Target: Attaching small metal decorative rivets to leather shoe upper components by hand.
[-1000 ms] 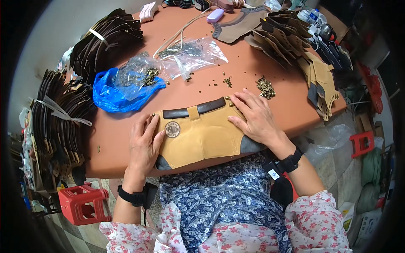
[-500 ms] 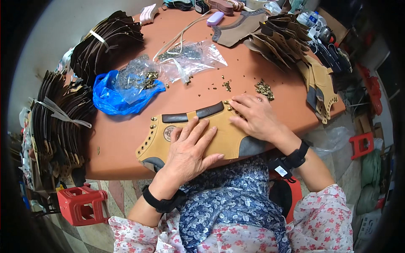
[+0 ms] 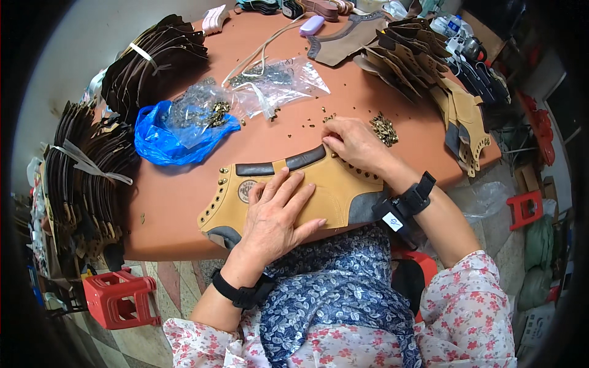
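Left of the tan leather upper (image 3: 334, 187): bundled stacks of dark leather pieces (image 3: 80, 178), a red stool (image 3: 119, 297) on the floor below, and a blue plastic bag (image 3: 165, 132) up-left on the orange table (image 3: 178, 196). Tan leather upper itself flat at the table's near edge, long axis running left to right with a slight rise to the right, dark trim strip along the far edge, riveted end pointing left, grey patch hanging just over the near edge. Left hand (image 3: 276, 211) spread open, palm down, pressing the middle of the upper, gripping nothing. Right hand (image 3: 356, 144) at the upper's far right edge, fingertips pinched together on the leather by the rivet row; whether anything sits between them, impossible to tell. Just right of that hand, a small heap of brass fittings (image 3: 383, 127). Beyond, clear plastic bags (image 3: 276, 83); far right, fanned tan and brown cut pieces (image 3: 457, 113). Bare tabletop left of the upper and between upper and bags.
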Tool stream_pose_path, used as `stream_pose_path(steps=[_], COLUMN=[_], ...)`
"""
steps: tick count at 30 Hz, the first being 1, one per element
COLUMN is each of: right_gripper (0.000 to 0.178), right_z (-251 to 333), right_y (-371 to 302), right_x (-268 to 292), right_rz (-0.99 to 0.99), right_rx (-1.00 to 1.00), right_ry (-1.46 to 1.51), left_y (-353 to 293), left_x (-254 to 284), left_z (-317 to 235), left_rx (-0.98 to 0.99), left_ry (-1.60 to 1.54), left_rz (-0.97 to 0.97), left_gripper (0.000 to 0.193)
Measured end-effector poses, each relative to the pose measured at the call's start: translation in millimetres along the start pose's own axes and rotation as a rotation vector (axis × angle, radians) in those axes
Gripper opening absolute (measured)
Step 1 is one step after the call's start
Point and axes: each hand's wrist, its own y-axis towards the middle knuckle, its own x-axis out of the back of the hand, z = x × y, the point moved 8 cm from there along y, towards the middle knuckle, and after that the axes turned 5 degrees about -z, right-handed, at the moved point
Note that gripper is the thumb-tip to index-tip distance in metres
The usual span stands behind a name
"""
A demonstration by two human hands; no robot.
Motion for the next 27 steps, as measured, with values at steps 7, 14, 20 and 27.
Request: stream_pose_path(steps=[7, 14, 20, 27], right_gripper=[0.012, 0.009, 0.011, 0.016], right_z=[-9, 0, 9, 8], right_y=[-3, -23, -33, -42], right_x=[7, 22, 24, 24], right_rz=[-0.043, -0.12, -0.13, -0.192], right_rx=[-0.003, 0.161, 0.242, 0.019], right_ry=[-0.027, -0.067, -0.185, -0.101], left_y=[0, -1, 0, 0], left_x=[-1, 1, 2, 0], left_z=[0, -1, -2, -1], left_rx=[-0.001, -0.018, -0.021, -0.002], left_ry=[0.01, 0.01, 0.014, 0.026], left_rz=[-0.007, -0.037, -0.039, -0.01], left_gripper=[0.06, 0.058, 0.057, 0.06])
